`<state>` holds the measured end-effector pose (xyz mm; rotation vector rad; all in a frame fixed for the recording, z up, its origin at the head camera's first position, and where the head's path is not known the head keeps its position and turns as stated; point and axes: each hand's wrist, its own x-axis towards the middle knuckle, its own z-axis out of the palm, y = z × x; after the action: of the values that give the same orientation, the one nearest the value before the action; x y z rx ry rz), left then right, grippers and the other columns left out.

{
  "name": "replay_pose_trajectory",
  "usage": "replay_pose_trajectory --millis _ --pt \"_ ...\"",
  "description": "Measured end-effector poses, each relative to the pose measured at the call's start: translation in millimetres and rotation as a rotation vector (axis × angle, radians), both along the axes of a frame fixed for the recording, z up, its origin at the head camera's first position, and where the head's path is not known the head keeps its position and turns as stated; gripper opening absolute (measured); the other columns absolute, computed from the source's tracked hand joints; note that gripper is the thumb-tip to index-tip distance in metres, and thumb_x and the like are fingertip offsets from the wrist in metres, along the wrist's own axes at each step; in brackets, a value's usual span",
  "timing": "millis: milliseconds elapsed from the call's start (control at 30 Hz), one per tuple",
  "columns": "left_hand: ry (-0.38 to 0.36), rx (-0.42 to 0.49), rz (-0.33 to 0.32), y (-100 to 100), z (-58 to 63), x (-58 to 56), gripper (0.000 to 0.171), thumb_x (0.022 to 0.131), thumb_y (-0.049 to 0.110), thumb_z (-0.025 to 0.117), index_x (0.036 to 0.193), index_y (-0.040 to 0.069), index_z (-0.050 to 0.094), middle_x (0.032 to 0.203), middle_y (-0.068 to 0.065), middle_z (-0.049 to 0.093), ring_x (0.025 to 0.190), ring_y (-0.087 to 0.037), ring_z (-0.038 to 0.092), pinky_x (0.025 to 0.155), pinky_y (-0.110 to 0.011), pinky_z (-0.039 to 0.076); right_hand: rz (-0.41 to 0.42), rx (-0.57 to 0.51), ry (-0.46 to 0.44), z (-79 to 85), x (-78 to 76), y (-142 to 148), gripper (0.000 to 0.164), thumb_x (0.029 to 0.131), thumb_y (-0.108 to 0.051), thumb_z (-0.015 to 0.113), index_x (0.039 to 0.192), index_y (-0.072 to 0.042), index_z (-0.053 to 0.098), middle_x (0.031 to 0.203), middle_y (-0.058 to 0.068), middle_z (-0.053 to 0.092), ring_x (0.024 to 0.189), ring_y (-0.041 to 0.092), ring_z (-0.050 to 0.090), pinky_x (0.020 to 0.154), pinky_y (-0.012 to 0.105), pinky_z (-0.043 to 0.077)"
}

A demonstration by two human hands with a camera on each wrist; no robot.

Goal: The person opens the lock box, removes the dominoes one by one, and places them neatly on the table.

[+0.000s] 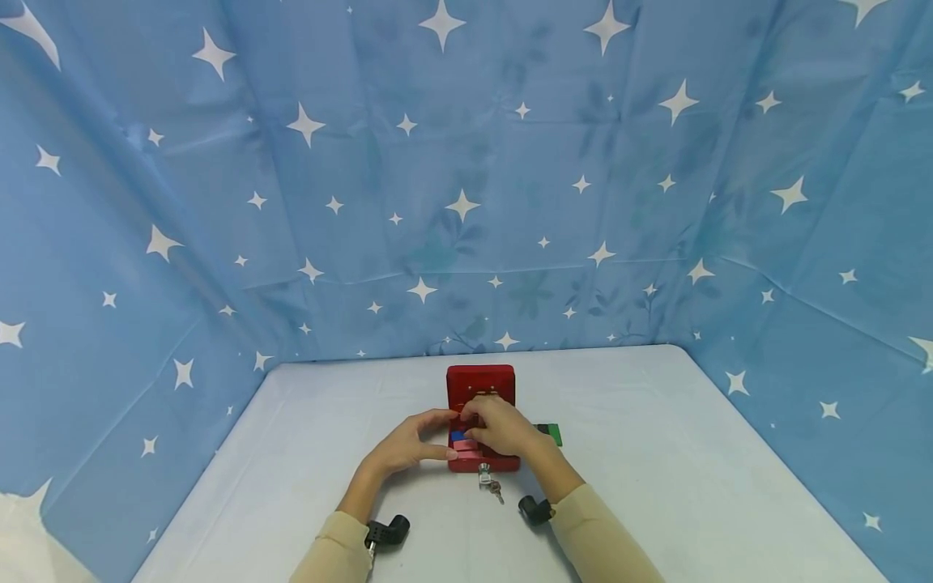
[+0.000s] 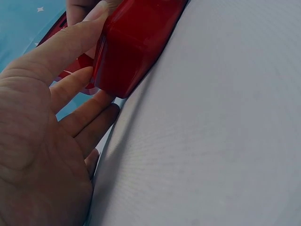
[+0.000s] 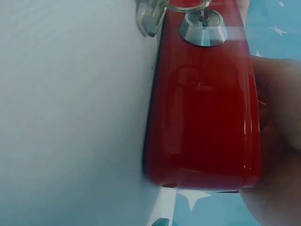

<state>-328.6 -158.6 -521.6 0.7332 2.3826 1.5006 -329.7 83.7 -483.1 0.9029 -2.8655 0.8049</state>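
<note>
A small red cash box (image 1: pixel 479 376) stands on the white table with its lid raised at the back. Inside, on the left, lie a blue piece (image 1: pixel 457 436) and pink pieces (image 1: pixel 465 445); their kind is too small to tell. My left hand (image 1: pixel 405 444) spans the box's left side, its thumb at the near rim and its fingers touching the wall, as the left wrist view shows. From the right, my right hand (image 1: pixel 503 426) reaches into the box with bent fingers. Whether it pinches anything is hidden. In the right wrist view the box's front wall covers the fingertips.
A round metal lock (image 3: pixel 203 32) with keys (image 1: pixel 497 490) hanging from it is on the box's front. Beside the box on the right lies a green and black item (image 1: pixel 555 435), partly behind the right hand. Blue star-patterned cloth (image 1: pixel 466 243) surrounds the table (image 1: pixel 328 405).
</note>
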Motion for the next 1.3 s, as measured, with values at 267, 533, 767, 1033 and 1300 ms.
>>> replay_pose_trajectory --millis 267,533,767,1033,1300 --pt "0.015 -0.002 -0.008 -1.2 1.3 -1.2 0.068 0.085 0.033 0.087 0.146 0.025 0.059 0.152 0.002 0.057 0.147 -0.026 0.045 0.124 -0.059 0.032 0.011 0.025 -0.018 0.2 1.1 -1.7 0.023 0.094 -0.019 0.078 0.117 -0.017 0.076 0.113 -0.003 0.075 0.107 0.015 0.065 0.104 0.044 0.057" --pt "0.014 -0.002 -0.011 -0.9 1.6 -1.9 0.068 0.085 0.034 0.087 0.146 0.026 0.059 0.152 0.004 0.057 0.149 -0.024 0.044 0.125 -0.059 0.03 0.072 0.058 -0.06 -0.3 3.0 -2.0 0.029 0.095 -0.022 0.077 0.124 -0.017 0.076 0.122 -0.002 0.074 0.118 0.018 0.065 0.106 0.047 0.055" --pt "0.002 0.003 -0.005 -1.0 0.8 -0.6 0.069 0.085 0.033 0.087 0.147 0.025 0.058 0.154 0.002 0.055 0.15 -0.026 0.042 0.125 -0.06 0.03 0.093 0.127 -0.035 -0.5 6.9 -2.0 0.027 0.097 -0.023 0.075 0.123 -0.019 0.078 0.123 -0.004 0.074 0.119 0.017 0.066 0.106 0.046 0.056" --pt "-0.005 0.014 -0.009 -0.7 0.6 -0.9 0.069 0.084 0.032 0.088 0.147 0.023 0.058 0.153 0.001 0.056 0.148 -0.026 0.044 0.125 -0.058 0.031 0.029 0.197 -0.041 1.1 7.4 -0.6 0.027 0.095 -0.023 0.077 0.121 -0.019 0.079 0.113 -0.005 0.073 0.108 0.013 0.065 0.1 0.042 0.058" --pt "0.004 0.002 -0.004 -1.2 0.7 -0.8 0.071 0.084 0.035 0.088 0.147 0.022 0.058 0.152 0.0 0.057 0.147 -0.026 0.046 0.124 -0.058 0.033 0.001 0.213 -0.048 4.0 6.7 2.9 0.025 0.092 -0.021 0.081 0.116 -0.016 0.081 0.111 -0.003 0.076 0.108 0.017 0.068 0.102 0.044 0.058"
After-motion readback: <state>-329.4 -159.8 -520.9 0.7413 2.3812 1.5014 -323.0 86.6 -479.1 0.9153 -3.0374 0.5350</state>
